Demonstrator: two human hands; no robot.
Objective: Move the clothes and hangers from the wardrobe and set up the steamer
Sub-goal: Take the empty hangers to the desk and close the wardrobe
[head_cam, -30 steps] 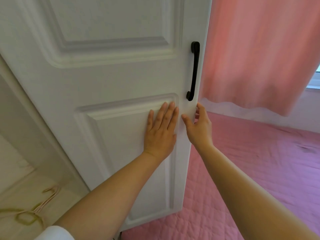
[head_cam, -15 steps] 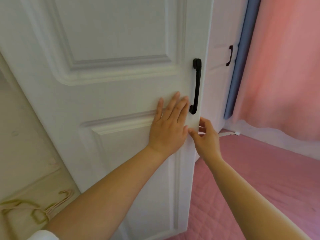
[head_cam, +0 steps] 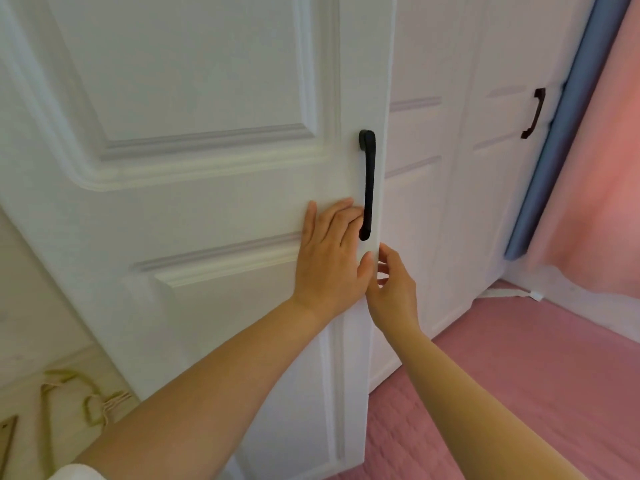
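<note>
The left hand (head_cam: 329, 258) lies flat on the white wardrobe door (head_cam: 207, 209), its grip released and its fingertips beside the black handle (head_cam: 369, 185). The right hand (head_cam: 391, 292) pinches the door's free edge just below that handle. Pale hangers (head_cam: 93, 407) lie inside the wardrobe, low behind the door.

A home bedroom — white panelled wardrobe doors (head_cam: 194, 98), pink curtain (head_cam: 602, 150), pink quilted bedding (head_cam: 519, 358).

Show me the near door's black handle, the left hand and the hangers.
black handle (head_cam: 370, 181): head view, middle of its bar.
left hand (head_cam: 329, 261): head view, back of the hand.
hangers (head_cam: 116, 399): head view, the bundled hooks.
</note>
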